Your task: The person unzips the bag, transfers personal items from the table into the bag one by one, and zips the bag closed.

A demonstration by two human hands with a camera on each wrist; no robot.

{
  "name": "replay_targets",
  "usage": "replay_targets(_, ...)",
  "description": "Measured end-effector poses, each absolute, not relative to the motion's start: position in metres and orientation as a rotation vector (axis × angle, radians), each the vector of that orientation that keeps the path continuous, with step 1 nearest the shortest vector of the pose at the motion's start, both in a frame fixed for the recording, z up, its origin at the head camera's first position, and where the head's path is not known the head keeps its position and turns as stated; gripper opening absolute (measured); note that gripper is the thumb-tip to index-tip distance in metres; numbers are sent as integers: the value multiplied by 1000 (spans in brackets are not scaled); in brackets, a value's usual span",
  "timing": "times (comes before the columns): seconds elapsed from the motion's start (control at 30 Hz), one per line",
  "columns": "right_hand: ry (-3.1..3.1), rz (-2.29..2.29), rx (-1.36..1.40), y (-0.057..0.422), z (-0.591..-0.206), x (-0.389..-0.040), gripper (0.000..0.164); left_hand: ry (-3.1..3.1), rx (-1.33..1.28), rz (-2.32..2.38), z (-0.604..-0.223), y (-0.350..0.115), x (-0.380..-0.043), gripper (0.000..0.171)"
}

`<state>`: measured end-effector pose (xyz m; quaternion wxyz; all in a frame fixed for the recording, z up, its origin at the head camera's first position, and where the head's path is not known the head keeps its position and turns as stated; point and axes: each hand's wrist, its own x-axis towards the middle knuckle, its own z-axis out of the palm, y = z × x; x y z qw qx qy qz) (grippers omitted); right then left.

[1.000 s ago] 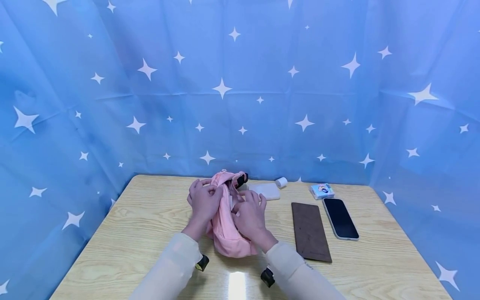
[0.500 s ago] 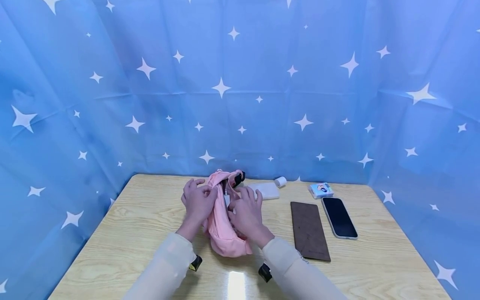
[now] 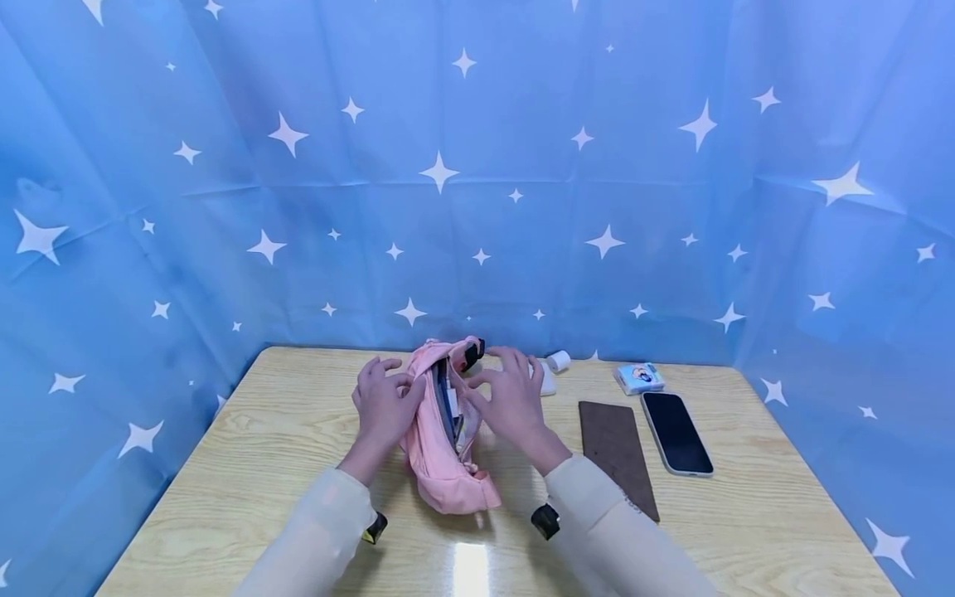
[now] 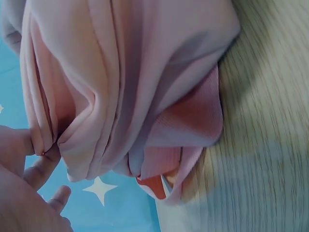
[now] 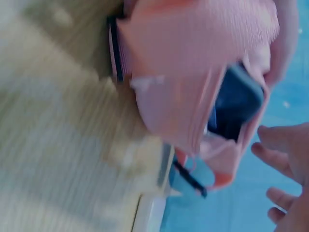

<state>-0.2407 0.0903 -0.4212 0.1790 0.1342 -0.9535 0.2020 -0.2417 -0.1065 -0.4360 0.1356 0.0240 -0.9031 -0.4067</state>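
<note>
Bag [image 3: 430,435] is pinched by the left hand [image 3: 384,402] — its bulk set between that grip and the right hand [image 3: 513,400], held loosely spread just beside.

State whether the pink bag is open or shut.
Open: the pink bag gapes, its dark interior visible between parted edges.

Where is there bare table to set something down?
Widest: the table between its left edge and the left hand. Another patch runs between the phone and the right edge. Crowded: around the pink bag, beside the right hand, and where the phone, brown sheet and blue packet lie close together.
</note>
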Motion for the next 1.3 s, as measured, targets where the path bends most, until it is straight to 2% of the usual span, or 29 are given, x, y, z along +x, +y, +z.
replay_targets(0.23, -2717, 484, 328, 117, -429, -261, 16, -2653, 12, -1130, -438, -119, -243, 35)
replay_targets(0.43, -2748, 391, 258, 144, -445, -276, 26, -2677, -74, -1100, -439, -128, -244, 33)
replay_targets(0.6, -2790, 416, 179, 164, -456, -288, 37, -2686, -145, -1158, -439, -133, -244, 29)
replay_targets(1.0, -2838, 515, -74, 210, -468, -314, 49, -2633, -235, -1174, -441, -133, -246, 23)
replay_targets(1.3, -2844, 476, -161, 227, -488, -329, 51, -2640, -194, -1120, -441, -128, -244, 24)
